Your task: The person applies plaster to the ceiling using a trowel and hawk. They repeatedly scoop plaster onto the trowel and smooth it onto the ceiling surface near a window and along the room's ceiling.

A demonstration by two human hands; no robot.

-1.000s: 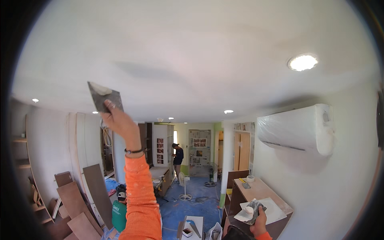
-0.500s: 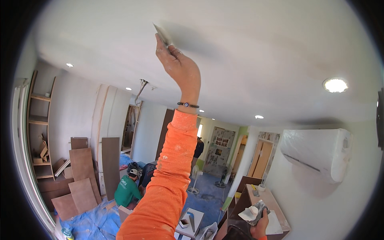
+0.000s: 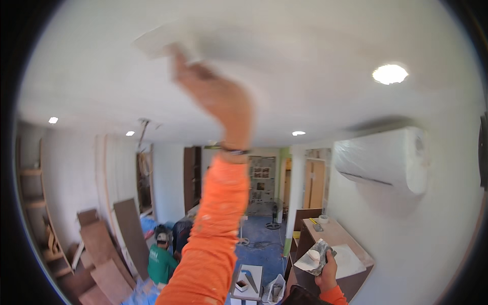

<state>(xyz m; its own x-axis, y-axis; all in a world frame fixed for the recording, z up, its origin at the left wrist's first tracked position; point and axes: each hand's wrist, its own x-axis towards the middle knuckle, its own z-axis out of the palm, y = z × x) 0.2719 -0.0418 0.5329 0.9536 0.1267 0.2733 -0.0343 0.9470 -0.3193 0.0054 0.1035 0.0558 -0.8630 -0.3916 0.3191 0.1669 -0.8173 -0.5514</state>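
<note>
My left hand [image 3: 211,91] is raised to the white ceiling [image 3: 315,30], its orange sleeve flecked with white. Its fingers are closed around a putty knife [image 3: 155,41], whose wide, thin blade lies against or very near the ceiling. Motion smears both hand and blade, and the handle cannot be made out. Low on the right, my right hand [image 3: 328,274] grips a flat grey metal plate [image 3: 306,263], with a lump of white putty [image 3: 314,255] on top.
A plastic-wrapped air conditioner [image 3: 376,157] hangs on the right wall above a cabinet [image 3: 351,236]. A lit ceiling lamp [image 3: 390,74] is at right. Below stand a small white table [image 3: 248,282] and brown boards [image 3: 109,279]. A person in green [image 3: 161,262] crouches on the floor.
My left hand and the putty knife have swept left along the ceiling, the blade turning flatter. My view has tilted and shifted. My right hand still holds the plate.
</note>
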